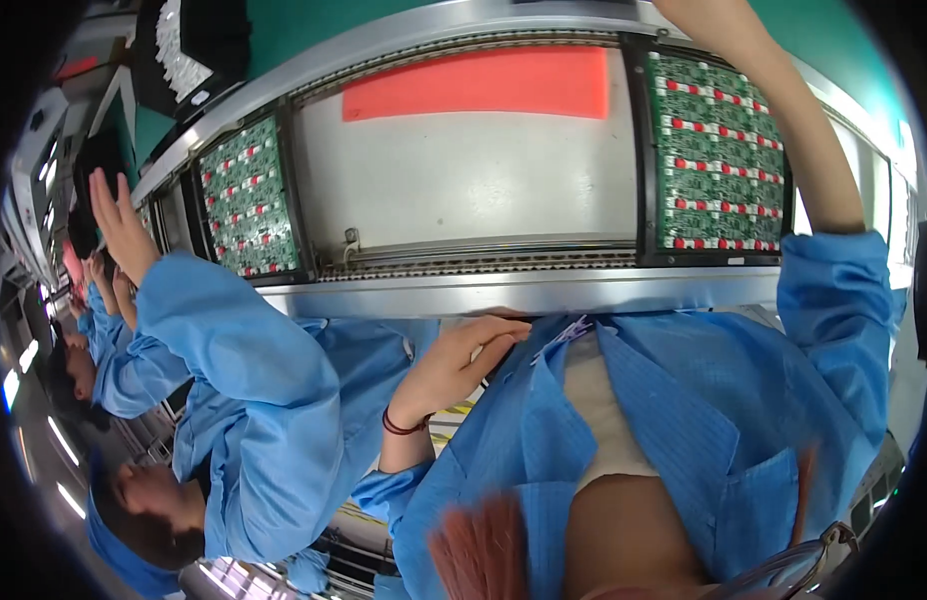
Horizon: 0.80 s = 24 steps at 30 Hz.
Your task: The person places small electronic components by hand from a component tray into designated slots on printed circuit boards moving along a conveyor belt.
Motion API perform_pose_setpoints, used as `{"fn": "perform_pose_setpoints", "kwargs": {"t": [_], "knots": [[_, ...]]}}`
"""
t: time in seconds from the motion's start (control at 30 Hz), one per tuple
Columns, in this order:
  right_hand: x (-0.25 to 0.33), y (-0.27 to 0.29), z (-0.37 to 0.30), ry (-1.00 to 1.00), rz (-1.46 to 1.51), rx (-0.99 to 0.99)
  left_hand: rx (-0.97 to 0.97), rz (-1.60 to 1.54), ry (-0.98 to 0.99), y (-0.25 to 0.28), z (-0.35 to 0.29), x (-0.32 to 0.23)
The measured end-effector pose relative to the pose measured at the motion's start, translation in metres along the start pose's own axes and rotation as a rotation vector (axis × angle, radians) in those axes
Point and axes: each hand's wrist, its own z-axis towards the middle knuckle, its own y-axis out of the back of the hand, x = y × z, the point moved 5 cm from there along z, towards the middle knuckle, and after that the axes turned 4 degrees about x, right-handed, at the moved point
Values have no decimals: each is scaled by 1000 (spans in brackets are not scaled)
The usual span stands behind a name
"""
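My left hand [459, 361], with a dark cord bracelet on its wrist, rests in front of my body just below the conveyor's metal front rail [484, 298]. Its fingers reach out loosely toward the right, thumb apart from them, and nothing shows in them. My right arm stretches over the right-hand panel of green circuit boards [719, 162], which carry rows of red and white parts in a dark frame. At the top edge the picture cuts off my right hand [712, 22]; its fingers are out of sight.
A second framed board panel [248, 200] sits on the conveyor at left. Between the panels lies a red sheet [479, 84] along the far chain. To the left a co-worker's raised hand [124, 225] is near the line. A black bin of white pieces [184, 60] stands beyond.
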Motion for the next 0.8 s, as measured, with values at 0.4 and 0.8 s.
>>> {"fn": "perform_pose_setpoints", "kwargs": {"t": [0.4, 0.8], "knots": [[-44, -11, 21, -256, -180, -69, 510, -44, 33, -35, 25, -20], [-40, -34, 39, -250, -409, 94, 467, 157, -236, -34, 19, -18]]}}
